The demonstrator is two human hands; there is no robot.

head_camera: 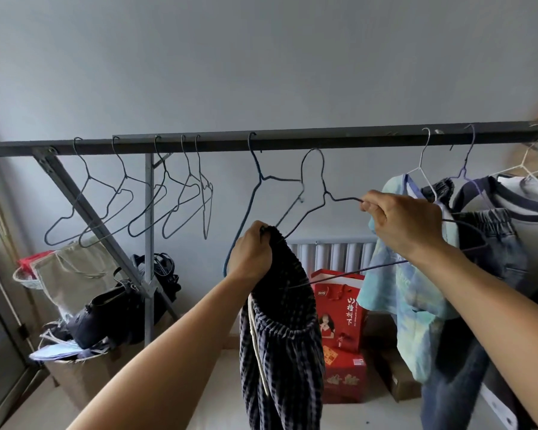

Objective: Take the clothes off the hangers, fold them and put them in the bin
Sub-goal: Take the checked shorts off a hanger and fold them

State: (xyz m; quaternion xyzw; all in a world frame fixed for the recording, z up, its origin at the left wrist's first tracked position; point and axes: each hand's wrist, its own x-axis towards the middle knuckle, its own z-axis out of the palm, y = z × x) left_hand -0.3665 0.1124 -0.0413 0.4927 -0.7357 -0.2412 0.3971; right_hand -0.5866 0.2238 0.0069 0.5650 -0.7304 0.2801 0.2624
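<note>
The left hand (pixel 252 252) is curled tight round the gathered waistband of the dark checked trousers (pixel 280 336), which hang straight down from the fist with a white drawcord trailing. The right hand (pixel 398 221), level with it and further right, pinches one shoulder of a dark wire hanger (pixel 323 193). The hanger's lower bar slants down from the right into the trousers' waistband, and its hook sits just under the rail (pixel 292 139). Bare hangers (pixel 121 206) hang from the rail to the left. To the right, a pale tie-dye shirt (pixel 407 305) and denim clothes (pixel 491 243) hang on hangers.
</note>
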